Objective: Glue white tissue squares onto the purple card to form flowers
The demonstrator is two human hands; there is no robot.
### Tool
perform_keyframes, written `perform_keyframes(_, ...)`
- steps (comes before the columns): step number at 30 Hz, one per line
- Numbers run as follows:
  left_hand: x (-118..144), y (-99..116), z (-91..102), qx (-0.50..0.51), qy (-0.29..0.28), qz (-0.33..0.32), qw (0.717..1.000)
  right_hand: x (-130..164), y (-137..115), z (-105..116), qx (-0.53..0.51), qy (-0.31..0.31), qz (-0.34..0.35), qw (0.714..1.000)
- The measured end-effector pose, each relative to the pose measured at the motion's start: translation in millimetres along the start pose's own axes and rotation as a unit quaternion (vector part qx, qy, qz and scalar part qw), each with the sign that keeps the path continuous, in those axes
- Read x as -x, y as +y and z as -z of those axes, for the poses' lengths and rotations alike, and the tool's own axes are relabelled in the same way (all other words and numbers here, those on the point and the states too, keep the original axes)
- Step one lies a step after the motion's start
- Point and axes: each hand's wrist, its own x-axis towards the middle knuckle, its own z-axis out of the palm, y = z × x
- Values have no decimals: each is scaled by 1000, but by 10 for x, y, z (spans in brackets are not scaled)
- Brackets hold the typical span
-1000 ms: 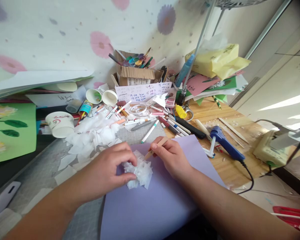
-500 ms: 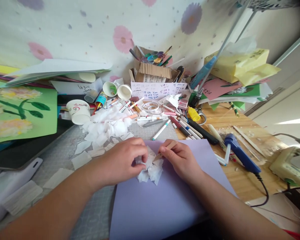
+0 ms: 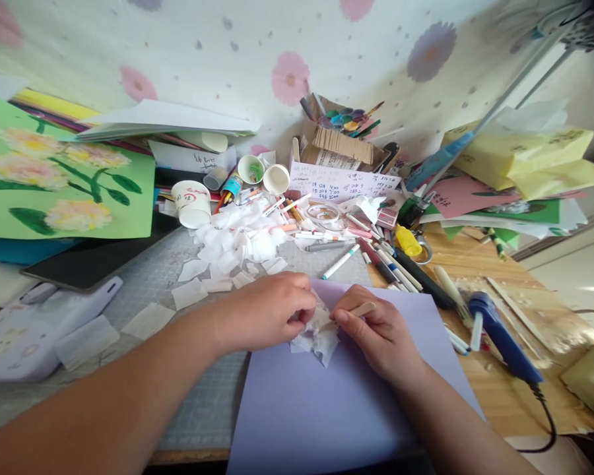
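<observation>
The right hand (image 3: 379, 333) clamped a flat beige wooden stick (image 3: 363, 309); the left hand (image 3: 272, 310), grip unclear, curled at ruffled white paper (image 3: 324, 343).

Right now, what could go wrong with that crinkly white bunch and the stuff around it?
The wooden stick in the right hand might tear the white bunch. The left arm could brush the loose scraps away. The blue glue gun might burn someone if hot; I can't tell.

Two hands (image 3: 272, 310), one purple sheet (image 3: 336, 409), three white cups (image 3: 194, 210)
</observation>
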Motion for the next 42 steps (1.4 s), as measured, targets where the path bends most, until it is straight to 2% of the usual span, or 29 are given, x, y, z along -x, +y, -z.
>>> perform_keyframes(4, -8, -19, -10, -11, 7, 1, 1000, 29, 23, 11, -12, 12, -12, 1000)
perform_keyframes(7, -9, -14, -6, -12, 2, 6, 1000, 43, -2, 23, -48, 10, 8, 999)
perform_keyframes(13, 4, -19, -12, -3, 19, 0, 1000, 12, -99, 33, -40, -81, 42, 995)
perform_keyframes(20, -18, -49, -41, 8, 18, 0, 1000, -17, -103, 13, 0, -106, 43, 993)
perform_keyframes(26, 33, 26, 100, 61, 23, 20, 998, -10, -44, -18, 29, -85, 41, 995)
perform_keyframes(29, 49, 48, 142, 57, 1, 12, 998, -3, -26, -16, 25, -77, 34, 996)
perform_keyframes(33, 27, 29, 93, 14, -15, 20, 1000, -7, -28, -13, 26, -76, 26, 996)
perform_keyframes(39, 4, -1, 40, 5, -4, 8, 1000, -12, -37, -7, -43, -50, 41, 997)
perform_keyframes(42, 6, -8, 32, -1, 5, 6, 1000, -16, -50, -5, -49, -61, 45, 996)
